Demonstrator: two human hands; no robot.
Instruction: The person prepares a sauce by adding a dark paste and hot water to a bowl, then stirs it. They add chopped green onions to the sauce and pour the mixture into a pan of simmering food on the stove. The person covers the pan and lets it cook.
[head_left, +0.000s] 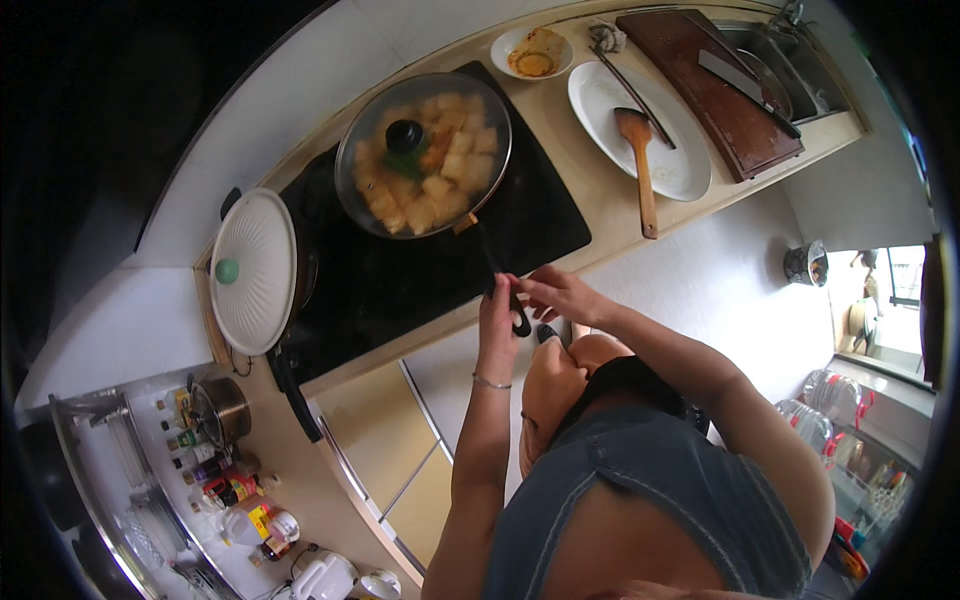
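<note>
A frying pan with a glass lid (450, 142) stands on the black cooktop (420, 277); pale chunks of food and something green show through the glass. The lid has a black knob (404, 136). My left hand (498, 315) is closed around the pan's black handle (520, 319), which points toward me. Just right of it, my right hand (559, 292) is held with bent fingers close to the handle and the left fingertips; nothing shows in it. Whether its fingertips touch the handle is hard to tell.
Left on the cooktop is another pan under a white lid (255, 277). To the right lie an oval plate (686, 169) with a wooden spatula (637, 150) and chopsticks, a stained bowl (501, 52), and a cutting board (712, 112) with a cleaver (731, 77) beside the sink. Bottles and a pot (232, 411) stand lower left.
</note>
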